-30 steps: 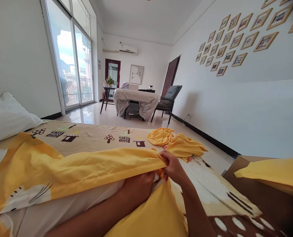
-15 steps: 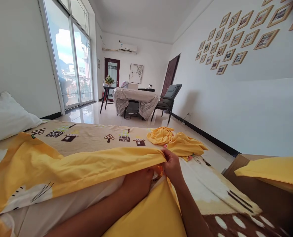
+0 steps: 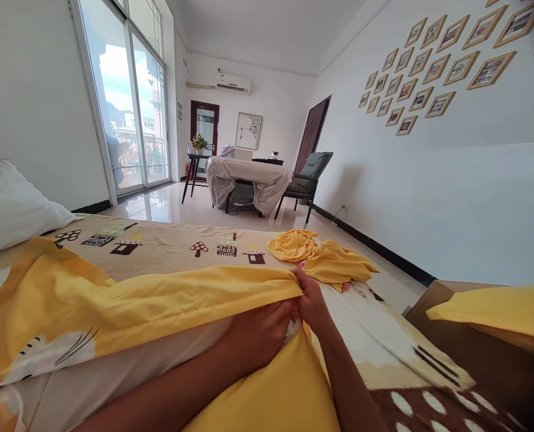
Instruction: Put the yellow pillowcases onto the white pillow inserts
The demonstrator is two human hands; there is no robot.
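A yellow cloth cover (image 3: 159,294), which looks like a duvet cover, stretches across my front with its pale inner side folded open. On its left part is a white printed patch (image 3: 53,351) with dark whisker lines. My right hand (image 3: 311,297) pinches the cover's edge at the right end, thumb on top. Just left of it, my left hand (image 3: 262,333) lies under that edge with its fingers curled; their tips are partly hidden. A bit of white cloth (image 3: 293,327) shows beside them. Below the hands is another yellow stretch of fabric (image 3: 276,390).
A beige patterned blanket (image 3: 172,240) covers the bed. On it are crumpled yellow cloth (image 3: 339,261) and, at left, a white pillow (image 3: 19,204). Yellow fabric (image 3: 501,312) hangs over a brown box (image 3: 469,342) at right. A covered table (image 3: 249,171) and chair (image 3: 309,180) stand beyond.
My left hand has moved slightly right and up, closer to my right hand at the cover's edge. My right hand keeps its pinch. The view has shifted a little.
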